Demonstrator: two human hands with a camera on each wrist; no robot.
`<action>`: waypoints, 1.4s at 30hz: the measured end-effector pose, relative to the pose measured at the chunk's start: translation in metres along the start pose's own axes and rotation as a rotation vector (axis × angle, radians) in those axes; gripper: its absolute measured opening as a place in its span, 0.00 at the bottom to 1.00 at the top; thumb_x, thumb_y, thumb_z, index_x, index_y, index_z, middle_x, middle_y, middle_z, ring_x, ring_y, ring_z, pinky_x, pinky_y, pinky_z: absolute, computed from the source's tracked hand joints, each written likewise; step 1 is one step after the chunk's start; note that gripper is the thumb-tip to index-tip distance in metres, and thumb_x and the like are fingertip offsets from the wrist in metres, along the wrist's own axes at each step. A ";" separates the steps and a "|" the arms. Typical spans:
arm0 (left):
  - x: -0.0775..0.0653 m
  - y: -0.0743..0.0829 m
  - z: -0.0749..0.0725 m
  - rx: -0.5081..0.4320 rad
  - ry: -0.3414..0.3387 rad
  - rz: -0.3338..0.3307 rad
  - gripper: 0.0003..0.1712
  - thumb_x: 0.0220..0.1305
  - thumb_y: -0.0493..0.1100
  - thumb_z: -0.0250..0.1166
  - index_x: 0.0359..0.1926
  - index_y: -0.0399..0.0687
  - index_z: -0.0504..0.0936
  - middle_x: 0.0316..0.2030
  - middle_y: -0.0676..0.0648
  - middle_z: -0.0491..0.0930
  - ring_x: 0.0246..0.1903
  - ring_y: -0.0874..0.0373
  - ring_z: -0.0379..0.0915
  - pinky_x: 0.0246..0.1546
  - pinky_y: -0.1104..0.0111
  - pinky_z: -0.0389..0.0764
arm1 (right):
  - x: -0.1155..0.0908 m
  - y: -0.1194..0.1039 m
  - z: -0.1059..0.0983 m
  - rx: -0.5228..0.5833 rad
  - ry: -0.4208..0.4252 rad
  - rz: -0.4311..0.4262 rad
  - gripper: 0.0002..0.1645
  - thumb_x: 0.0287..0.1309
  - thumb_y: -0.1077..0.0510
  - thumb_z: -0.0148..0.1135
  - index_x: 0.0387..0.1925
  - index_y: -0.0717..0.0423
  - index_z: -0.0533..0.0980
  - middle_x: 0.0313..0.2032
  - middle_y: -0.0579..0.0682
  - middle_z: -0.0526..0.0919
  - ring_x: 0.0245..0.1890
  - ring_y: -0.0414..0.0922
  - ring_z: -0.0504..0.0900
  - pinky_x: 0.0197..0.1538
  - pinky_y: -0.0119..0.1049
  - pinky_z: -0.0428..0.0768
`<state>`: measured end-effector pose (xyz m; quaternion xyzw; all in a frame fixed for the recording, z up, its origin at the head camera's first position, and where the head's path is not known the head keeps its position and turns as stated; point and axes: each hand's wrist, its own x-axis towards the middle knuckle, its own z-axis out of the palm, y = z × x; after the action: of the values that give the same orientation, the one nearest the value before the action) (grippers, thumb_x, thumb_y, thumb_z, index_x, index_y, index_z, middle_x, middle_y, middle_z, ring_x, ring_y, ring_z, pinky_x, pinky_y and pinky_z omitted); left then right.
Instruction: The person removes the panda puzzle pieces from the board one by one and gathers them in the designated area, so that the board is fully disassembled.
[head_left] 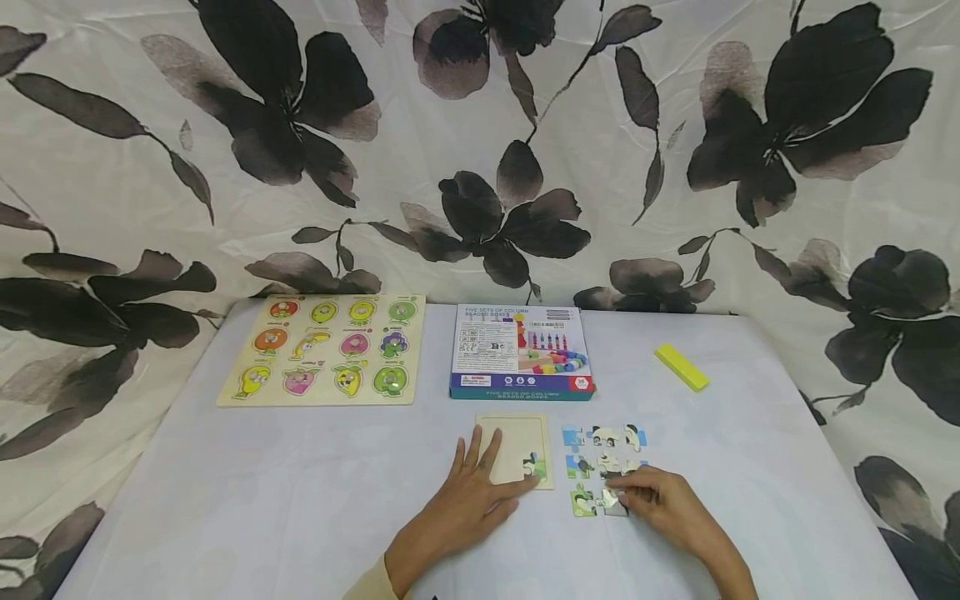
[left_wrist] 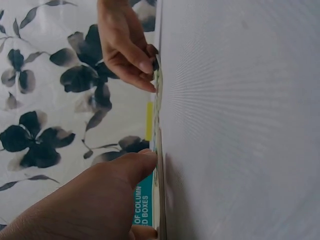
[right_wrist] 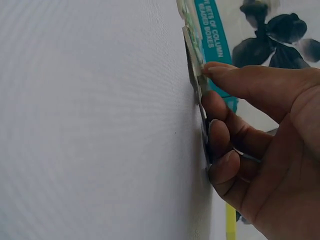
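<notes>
My left hand (head_left: 472, 504) rests on a small wooden puzzle board (head_left: 516, 429), fingers spread over its left side. Its thumb reaches the lower right corner, by a fitted jigsaw piece (head_left: 532, 464). Right of the board lie several loose panda jigsaw pieces (head_left: 606, 437) in rough rows. At their lower right, my right hand (head_left: 667, 504) pinches a jigsaw piece (head_left: 613, 502) between thumb and index finger. In the right wrist view that thumb (right_wrist: 240, 80) is at the piece's edge, close over the tabletop, with the other fingers curled beneath.
Behind the puzzle board lies a boxed bead set (head_left: 521, 392). A fruit picture board (head_left: 281, 350) is at the back left, and a yellow block (head_left: 681, 367) at the back right. White cloth covers the table (head_left: 247, 500); a floral curtain (head_left: 420, 150) hangs behind it.
</notes>
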<state>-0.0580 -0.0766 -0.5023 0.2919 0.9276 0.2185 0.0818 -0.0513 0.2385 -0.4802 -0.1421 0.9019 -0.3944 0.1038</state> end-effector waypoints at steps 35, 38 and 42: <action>-0.002 -0.020 -0.014 0.043 0.053 -0.111 0.30 0.68 0.59 0.55 0.68 0.61 0.68 0.74 0.39 0.46 0.71 0.32 0.32 0.67 0.38 0.39 | 0.066 -0.057 0.059 -0.123 0.084 -0.116 0.23 0.46 0.61 0.74 0.48 0.53 0.82 0.47 0.43 0.81 0.48 0.43 0.74 0.56 0.47 0.74; -0.002 -0.019 -0.013 0.037 0.050 -0.115 0.30 0.68 0.59 0.55 0.68 0.61 0.67 0.74 0.40 0.46 0.71 0.32 0.32 0.67 0.39 0.39 | 0.066 -0.057 0.061 -0.156 0.071 -0.115 0.23 0.46 0.60 0.74 0.47 0.54 0.82 0.46 0.43 0.80 0.46 0.41 0.72 0.53 0.46 0.75; -0.003 -0.019 -0.013 0.035 0.051 -0.119 0.30 0.68 0.59 0.55 0.68 0.61 0.68 0.74 0.40 0.46 0.71 0.32 0.32 0.67 0.39 0.38 | 0.066 -0.056 0.063 -0.186 0.065 -0.126 0.23 0.45 0.59 0.75 0.47 0.55 0.83 0.46 0.44 0.79 0.45 0.41 0.70 0.52 0.45 0.74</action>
<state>-0.0694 -0.0969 -0.4995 0.2319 0.9488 0.2043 0.0660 -0.0848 0.1367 -0.4853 -0.1949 0.9267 -0.3194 0.0359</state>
